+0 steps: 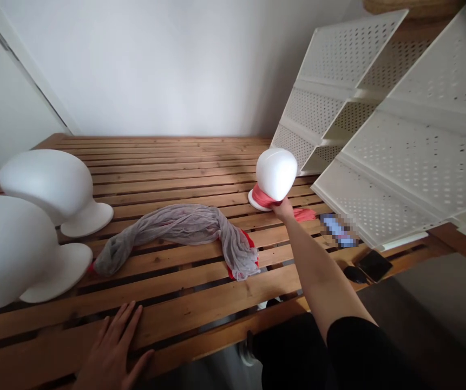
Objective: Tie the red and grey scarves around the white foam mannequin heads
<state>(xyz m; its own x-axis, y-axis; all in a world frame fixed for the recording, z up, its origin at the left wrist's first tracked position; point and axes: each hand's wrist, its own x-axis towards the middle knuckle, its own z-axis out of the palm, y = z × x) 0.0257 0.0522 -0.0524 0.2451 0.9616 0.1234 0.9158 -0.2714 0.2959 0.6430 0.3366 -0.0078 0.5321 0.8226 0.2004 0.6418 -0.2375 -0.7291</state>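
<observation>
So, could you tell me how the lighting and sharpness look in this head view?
Head view: soft, even light on the slatted wooden table, no harsh glare; wide-angle distortion slants the white perforated panels; a pixelated patch hides an item.

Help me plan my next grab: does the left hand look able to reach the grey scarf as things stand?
Probably yes. The left hand rests on the wooden slatted table just nearer the body than the grey sheer scarf, and only slats seem to lie between them, with nothing standing in the way.
</observation>
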